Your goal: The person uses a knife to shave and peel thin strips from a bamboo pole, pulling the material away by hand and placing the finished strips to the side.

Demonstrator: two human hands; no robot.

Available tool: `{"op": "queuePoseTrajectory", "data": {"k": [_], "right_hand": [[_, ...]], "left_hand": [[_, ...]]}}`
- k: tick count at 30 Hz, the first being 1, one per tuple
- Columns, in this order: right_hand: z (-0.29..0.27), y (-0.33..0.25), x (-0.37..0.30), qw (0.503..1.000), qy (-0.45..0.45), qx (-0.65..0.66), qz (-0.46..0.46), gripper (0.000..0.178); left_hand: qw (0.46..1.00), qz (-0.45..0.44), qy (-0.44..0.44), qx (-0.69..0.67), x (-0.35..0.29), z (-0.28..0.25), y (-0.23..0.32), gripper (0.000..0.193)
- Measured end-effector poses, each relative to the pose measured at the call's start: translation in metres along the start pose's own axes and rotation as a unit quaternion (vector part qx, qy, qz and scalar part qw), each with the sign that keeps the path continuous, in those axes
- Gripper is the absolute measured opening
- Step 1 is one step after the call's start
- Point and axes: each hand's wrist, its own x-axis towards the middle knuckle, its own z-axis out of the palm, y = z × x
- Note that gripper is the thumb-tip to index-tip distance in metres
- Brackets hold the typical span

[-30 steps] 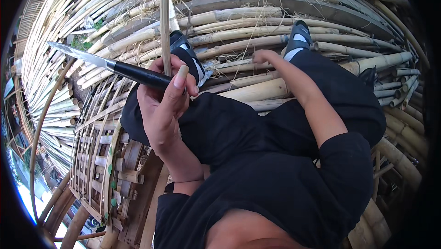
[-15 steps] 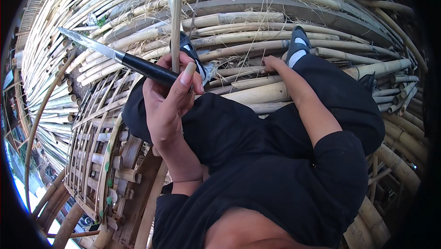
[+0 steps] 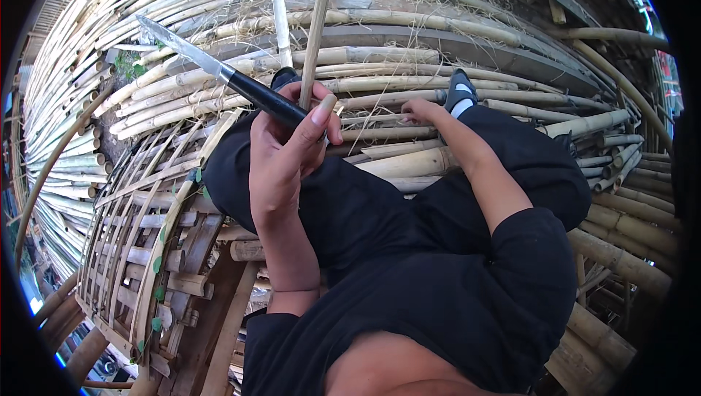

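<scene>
Pointing forward, the right hand (image 3: pixel 425 112) leaves its grip unclear; the left hand (image 3: pixel 288 140), thumb upward, clamps one knife (image 3: pixel 264 97) and one pale strip (image 3: pixel 318 31).

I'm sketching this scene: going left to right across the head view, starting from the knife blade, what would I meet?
Knife blade, left grip, right grip, sandal on the right foot, cluster of cut bamboo pole ends.
</scene>
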Motion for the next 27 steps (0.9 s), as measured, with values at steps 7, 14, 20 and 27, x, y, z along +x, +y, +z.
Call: {"op": "queuePoseTrajectory", "data": {"k": [7,14,20,27], "right_hand": [[-0.003,-0.019,-0.002,0.998,0.007,-0.063,-0.02,0.021],[0.008,-0.015,0.012,0.998,0.021,-0.033,-0.047,0.019],[0.013,-0.03,0.019,0.986,0.058,-0.063,-0.142,0.018],[0.02,-0.049,0.029,0.982,0.053,0.015,-0.183,0.021]], "left_hand": [[0.999,0.023,-0.004,-0.025,-0.002,-0.006,0.001,0.027],[1.0,0.004,0.026,-0.01,-0.006,-0.004,0.003,0.027],[0.997,0.008,0.07,-0.023,-0.007,-0.004,-0.002,0.025],[0.998,0.011,0.058,-0.002,-0.013,-0.01,-0.004,0.033]]}}
